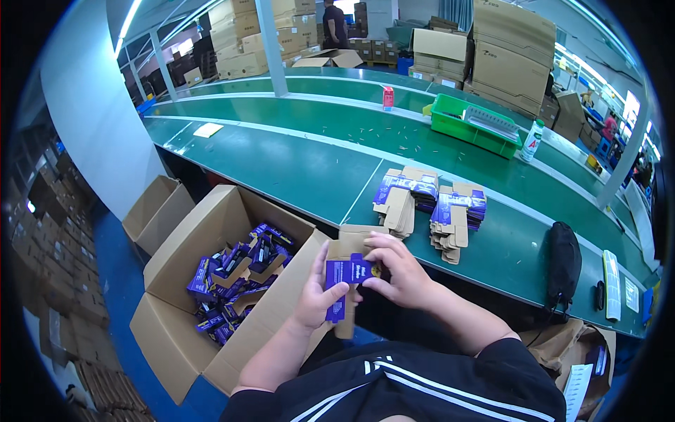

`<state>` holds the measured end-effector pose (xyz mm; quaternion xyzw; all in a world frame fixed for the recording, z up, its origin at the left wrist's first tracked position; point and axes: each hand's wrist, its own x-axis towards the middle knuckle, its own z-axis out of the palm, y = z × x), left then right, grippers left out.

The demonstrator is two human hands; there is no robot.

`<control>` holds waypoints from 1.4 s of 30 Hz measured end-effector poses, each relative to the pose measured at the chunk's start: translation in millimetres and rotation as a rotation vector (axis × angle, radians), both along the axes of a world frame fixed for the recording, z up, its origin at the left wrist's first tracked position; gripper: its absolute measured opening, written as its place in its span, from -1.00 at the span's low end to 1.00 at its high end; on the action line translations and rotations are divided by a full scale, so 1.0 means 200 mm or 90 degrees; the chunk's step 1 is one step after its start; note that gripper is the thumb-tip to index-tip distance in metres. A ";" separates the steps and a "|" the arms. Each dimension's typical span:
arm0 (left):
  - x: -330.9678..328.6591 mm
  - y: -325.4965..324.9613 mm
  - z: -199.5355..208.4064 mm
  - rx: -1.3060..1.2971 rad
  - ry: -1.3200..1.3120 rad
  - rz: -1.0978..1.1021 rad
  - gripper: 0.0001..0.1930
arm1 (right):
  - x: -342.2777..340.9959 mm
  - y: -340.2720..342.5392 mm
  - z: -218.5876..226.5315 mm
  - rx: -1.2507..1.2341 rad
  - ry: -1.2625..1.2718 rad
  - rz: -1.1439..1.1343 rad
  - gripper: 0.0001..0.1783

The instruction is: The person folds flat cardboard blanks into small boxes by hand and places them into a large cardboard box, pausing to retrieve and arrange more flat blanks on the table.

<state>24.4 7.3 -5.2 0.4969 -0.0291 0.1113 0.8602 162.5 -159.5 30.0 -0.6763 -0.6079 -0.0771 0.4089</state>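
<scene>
In front of my body, between both hands, is a small purple and brown carton with its flaps standing out. My left hand grips its left side, thumb across the purple face. The fingers of my right hand pinch a flap on its right side. To the left, a large open cardboard box contains many small purple cartons lying in a jumble. Beyond my right hand, two stacks of flat, unfolded purple cartons rest on the green table.
A black pouch lies on the table at the right. Farther back are a green tray, a white bottle and a red drink carton. A smaller open box stands behind the large one. A person stands far back.
</scene>
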 end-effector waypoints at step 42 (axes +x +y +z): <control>-0.03 0.01 -0.14 0.392 0.068 0.182 -0.74 | -0.11 0.05 -0.11 -0.042 0.074 -0.038 -0.72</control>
